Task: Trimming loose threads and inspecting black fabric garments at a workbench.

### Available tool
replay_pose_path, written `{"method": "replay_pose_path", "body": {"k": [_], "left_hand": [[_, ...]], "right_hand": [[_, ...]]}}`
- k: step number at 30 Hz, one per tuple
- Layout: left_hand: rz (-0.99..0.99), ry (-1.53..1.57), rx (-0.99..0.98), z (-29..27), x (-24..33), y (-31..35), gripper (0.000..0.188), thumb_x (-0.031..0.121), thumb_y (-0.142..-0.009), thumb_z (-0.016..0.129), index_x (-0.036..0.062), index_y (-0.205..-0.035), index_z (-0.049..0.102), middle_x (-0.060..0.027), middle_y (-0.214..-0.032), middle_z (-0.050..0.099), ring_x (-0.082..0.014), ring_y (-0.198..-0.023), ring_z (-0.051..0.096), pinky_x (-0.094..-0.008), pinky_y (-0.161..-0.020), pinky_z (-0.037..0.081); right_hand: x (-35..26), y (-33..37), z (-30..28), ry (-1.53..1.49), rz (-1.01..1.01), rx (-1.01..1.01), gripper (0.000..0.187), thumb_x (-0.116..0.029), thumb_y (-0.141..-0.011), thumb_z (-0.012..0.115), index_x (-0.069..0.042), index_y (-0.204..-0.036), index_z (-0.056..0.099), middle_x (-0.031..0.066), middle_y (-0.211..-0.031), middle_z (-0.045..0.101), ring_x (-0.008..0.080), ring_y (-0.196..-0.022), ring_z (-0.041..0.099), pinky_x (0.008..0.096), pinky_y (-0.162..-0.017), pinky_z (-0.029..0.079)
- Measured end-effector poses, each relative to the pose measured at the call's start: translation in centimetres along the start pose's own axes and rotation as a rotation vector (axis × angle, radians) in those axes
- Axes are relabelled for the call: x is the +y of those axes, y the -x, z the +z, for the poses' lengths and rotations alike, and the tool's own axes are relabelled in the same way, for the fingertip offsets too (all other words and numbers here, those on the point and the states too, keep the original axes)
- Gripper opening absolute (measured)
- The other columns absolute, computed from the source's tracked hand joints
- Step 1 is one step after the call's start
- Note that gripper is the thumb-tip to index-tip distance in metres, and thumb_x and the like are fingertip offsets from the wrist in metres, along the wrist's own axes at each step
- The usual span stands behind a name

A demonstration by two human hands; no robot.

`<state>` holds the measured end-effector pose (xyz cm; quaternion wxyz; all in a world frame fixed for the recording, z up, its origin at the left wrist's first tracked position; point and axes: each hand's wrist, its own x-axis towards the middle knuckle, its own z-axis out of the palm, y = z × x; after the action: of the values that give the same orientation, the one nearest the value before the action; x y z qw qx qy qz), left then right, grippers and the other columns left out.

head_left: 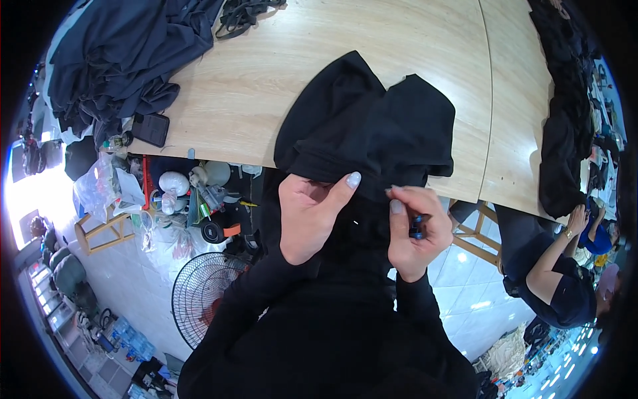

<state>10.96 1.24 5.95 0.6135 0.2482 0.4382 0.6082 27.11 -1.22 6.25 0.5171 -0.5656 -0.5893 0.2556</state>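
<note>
A black garment [372,126] lies on the light wood table, and part of it hangs over the near edge. My left hand [311,216] grips its folded near edge, with the thumb on top and the fingers curled underneath. Just to the right, my right hand [420,229] is closed beside the cloth, thumb and forefinger pinched together. Whether they hold a thread or a bit of cloth is too small to tell. Tucked in that palm is a small dark-blue tool [417,227], mostly hidden by the fingers.
A pile of dark cloth [133,53] and a black phone [151,129] sit at the table's left. More black cloth [565,113] runs along the right end, near a seated person [558,279]. A fan [206,296] stands below left, by a cluttered shelf and a wooden stool [106,229].
</note>
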Motion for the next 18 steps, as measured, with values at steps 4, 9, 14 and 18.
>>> {"method": "replay_pose_path", "body": {"k": [4,9,14,18], "left_hand": [[-0.066,-0.071,-0.103,-1.1,0.4,0.6,0.022,-0.007,-0.098,0.076,-0.0054,-0.119,0.071,-0.0072,-0.114,0.076,-0.0118,-0.103,0.071,-0.0282,-0.091,0.058],[-0.111,-0.115,-0.184,-0.9,1.0,1.1,0.023,-0.01,-0.095,0.078,-0.005,-0.116,0.071,-0.0075,-0.112,0.076,-0.0111,-0.1,0.072,-0.0271,-0.087,0.06],[-0.047,-0.268,-0.25,-1.6,0.2,1.4,0.044,-0.015,-0.093,0.074,-0.0091,-0.136,0.067,-0.0151,-0.129,0.076,-0.0194,-0.116,0.073,-0.0345,-0.101,0.06],[0.075,-0.319,-0.203,-0.9,0.1,1.1,0.017,-0.011,-0.093,0.078,-0.0059,-0.109,0.074,-0.0086,-0.105,0.078,-0.0113,-0.094,0.075,-0.0276,-0.082,0.063]], "right_hand": [[-1.8,-1.1,0.5,-0.056,-0.038,-0.031,0.023,0.012,-0.082,0.082,-0.001,-0.1,0.077,0.0138,-0.099,0.078,0.0224,-0.082,0.076,0.0276,-0.07,0.056],[-0.8,-1.5,0.6,-0.051,-0.167,-0.123,0.028,0.016,-0.086,0.082,-0.002,-0.102,0.068,0.0123,-0.106,0.076,0.0067,-0.071,0.063,0.0181,-0.057,0.042],[-0.9,-1.3,0.9,-0.059,-0.126,-0.08,0.032,0.013,-0.079,0.085,-0.003,-0.103,0.071,0.013,-0.1,0.078,0.0208,-0.084,0.076,0.026,-0.069,0.058],[-0.4,-1.0,1.3,-0.066,-0.108,-0.086,0.034,0.018,-0.08,0.08,-0.002,-0.105,0.069,0.0137,-0.105,0.076,0.0201,-0.085,0.076,0.0254,-0.067,0.057]]}}
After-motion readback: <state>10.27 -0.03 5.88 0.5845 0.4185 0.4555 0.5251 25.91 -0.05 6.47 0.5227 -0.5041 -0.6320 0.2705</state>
